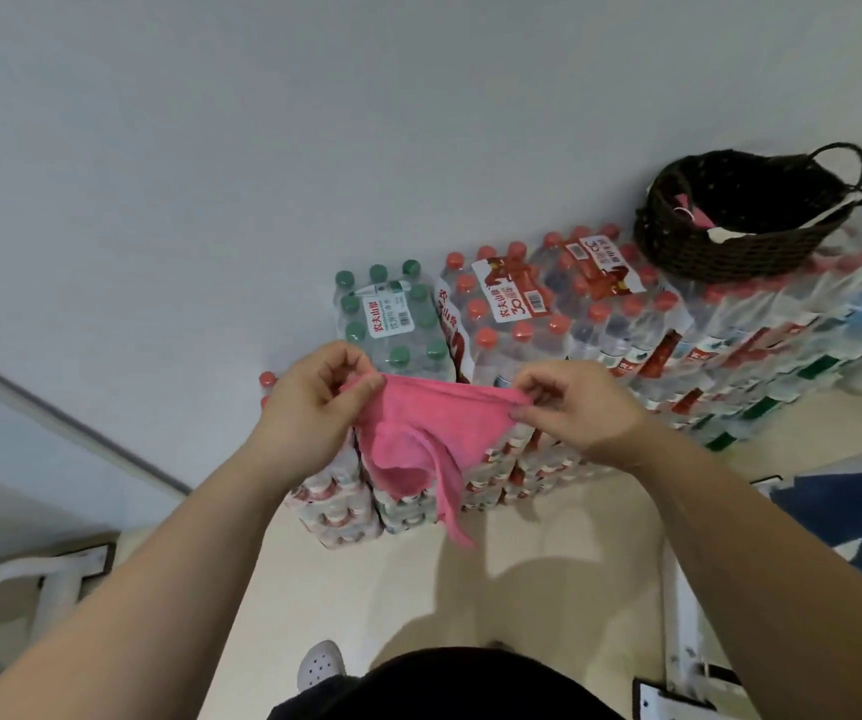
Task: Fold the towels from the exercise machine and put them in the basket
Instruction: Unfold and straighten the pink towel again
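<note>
Shrink-wrapped packs of bottled water (564,324) are stacked several layers high against a plain pale wall (314,122). Most bottles carry red caps; one top pack at the stack's left end (392,319) has green caps. The floor (418,579) is light-coloured. A white perforated shoe (321,665) shows at the lower edge. White metal framing (29,579) stands lower left.

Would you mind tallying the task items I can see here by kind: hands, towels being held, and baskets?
Hands: 2, the left hand and right hand, each pinching a top corner of the towel
Pink towel held up: 1
Dark woven basket on the stacked water bottle packs: 1; something pink shows inside it, too unclear to count
Total: 4
</note>
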